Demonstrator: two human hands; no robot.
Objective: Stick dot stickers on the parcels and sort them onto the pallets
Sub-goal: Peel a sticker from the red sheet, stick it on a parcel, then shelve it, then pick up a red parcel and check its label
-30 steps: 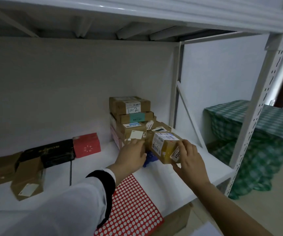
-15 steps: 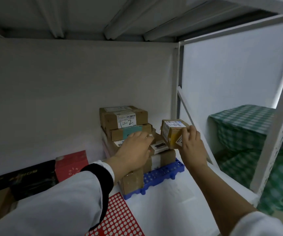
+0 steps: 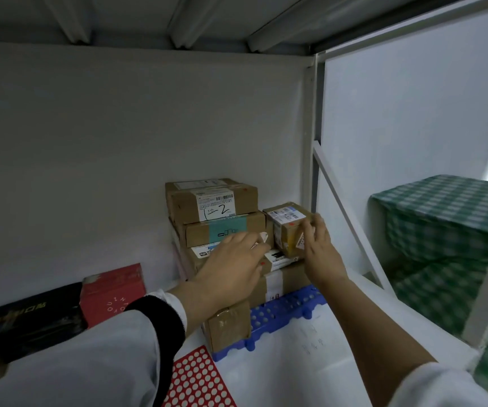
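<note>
A small brown and yellow parcel (image 3: 285,227) with a red dot on top sits on the right side of a stack of cardboard parcels (image 3: 211,201). The stack stands on a blue pallet (image 3: 289,311) at the back of the white shelf. My right hand (image 3: 320,251) holds the small parcel by its right side, thumb on the front label. My left hand (image 3: 231,268) rests with straight fingers on a lower parcel in the stack, beside a crumpled white label. A red sheet of dot stickers (image 3: 198,380) lies on the shelf in front, partly under my left sleeve.
A red box (image 3: 113,292) and a black box (image 3: 31,318) lie on the shelf to the left. The shelf's white post and slanted brace (image 3: 310,142) stand just right of the stack. Beyond the shelf is a table under a green checked cloth (image 3: 442,230).
My right hand carried the small parcel up and back, from low in front of the stack to its top right side. My left hand stayed on the stack. The view moved closer.
</note>
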